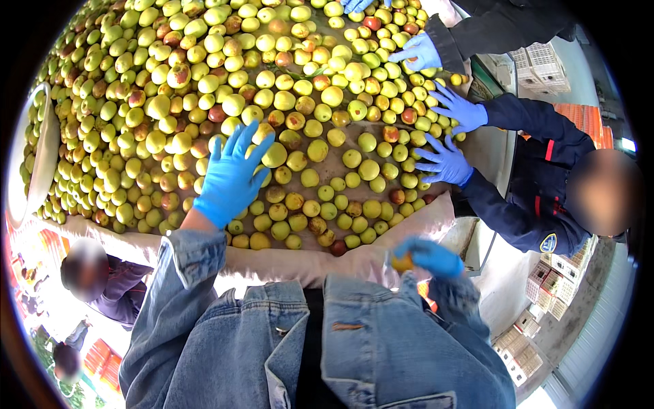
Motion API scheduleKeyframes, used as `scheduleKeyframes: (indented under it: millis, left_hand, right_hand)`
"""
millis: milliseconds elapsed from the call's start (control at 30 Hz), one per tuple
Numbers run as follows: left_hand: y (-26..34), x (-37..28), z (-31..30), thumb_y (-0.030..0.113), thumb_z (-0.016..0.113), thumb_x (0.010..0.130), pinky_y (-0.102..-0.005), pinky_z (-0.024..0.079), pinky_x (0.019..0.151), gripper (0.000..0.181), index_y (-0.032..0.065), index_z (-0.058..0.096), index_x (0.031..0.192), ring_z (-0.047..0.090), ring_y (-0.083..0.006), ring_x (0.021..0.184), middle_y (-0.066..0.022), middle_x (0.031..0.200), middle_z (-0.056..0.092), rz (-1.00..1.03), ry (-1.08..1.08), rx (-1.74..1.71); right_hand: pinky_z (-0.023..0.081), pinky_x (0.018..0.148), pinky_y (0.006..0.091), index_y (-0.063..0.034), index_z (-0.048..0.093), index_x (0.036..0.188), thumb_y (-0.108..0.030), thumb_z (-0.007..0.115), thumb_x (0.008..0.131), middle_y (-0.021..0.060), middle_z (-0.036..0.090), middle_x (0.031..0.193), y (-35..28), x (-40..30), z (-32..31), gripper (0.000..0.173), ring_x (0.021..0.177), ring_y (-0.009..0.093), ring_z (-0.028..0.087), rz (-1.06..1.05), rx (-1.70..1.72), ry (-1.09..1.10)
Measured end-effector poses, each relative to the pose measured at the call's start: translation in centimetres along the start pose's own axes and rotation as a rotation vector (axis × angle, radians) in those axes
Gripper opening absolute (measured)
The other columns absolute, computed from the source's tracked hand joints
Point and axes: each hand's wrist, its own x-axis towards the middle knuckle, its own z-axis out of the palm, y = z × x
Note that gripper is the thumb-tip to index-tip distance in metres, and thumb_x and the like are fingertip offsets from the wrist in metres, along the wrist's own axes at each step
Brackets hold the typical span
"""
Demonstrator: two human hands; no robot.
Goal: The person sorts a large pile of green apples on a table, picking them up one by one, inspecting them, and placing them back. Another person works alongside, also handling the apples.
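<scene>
A wide sorting table is covered with yellow-green jujubes [309, 177], many with red-brown patches. My left hand [232, 176], in a blue glove, lies over the fruit with its fingers spread and holds nothing. At the table's near right corner my right hand [434, 256], also gloved and blurred by motion, holds an orange-brown jujube [402, 262] just outside the cloth-covered edge [296, 263]. Its fingertips are partly hidden by the blur. Around my left hand the fruit lies dense to the left and looser to the right, where the brown surface [327, 166] shows through.
Across the right edge, a co-worker's purple-gloved hands [447, 162] rest among the jujubes. Another person's gloved hand [420, 52] reaches in above them. A white-rimmed basin [43, 158] stands far left. Stacked crates [544, 66] and a metal chute [467, 240] lie to the right.
</scene>
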Motion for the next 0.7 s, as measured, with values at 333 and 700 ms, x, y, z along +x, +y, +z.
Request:
scheduleKeyframes:
  millis: [333, 700]
  left_hand:
    - [2.7, 3.2, 4.6, 0.045, 0.056, 0.086, -0.0675, 0.01, 0.106, 0.07, 0.0216, 0.027, 0.146, 0.006, -0.0376, 0.142, -0.0116, 0.155, 0.011, 0.102, -0.113, 0.025]
    - [2.7, -0.3, 1.7, 0.033, 0.057, 0.088, -0.0579, 0.023, 0.108, 0.061, 0.0152, 0.033, 0.142, 0.026, -0.0322, 0.138, -0.0124, 0.151, 0.022, 0.263, -0.288, -0.066]
  right_hand:
    - [0.049, 0.078, 0.0301, -0.0034, 0.065, 0.109, -0.024, 0.056, 0.09, 0.0075, 0.066, 0.099, 14.3, -16.9, 2.4, 0.029, 0.087, 0.016, 0.063, 0.869, -0.485, 0.064]
    - [0.03, 0.105, 0.053, -0.0153, 0.039, 0.139, -0.022, 0.064, 0.083, 0.0173, 0.034, 0.143, -9.7, 20.5, 0.9, 0.061, 0.132, 0.04, 0.032, -0.624, -1.201, 0.618]
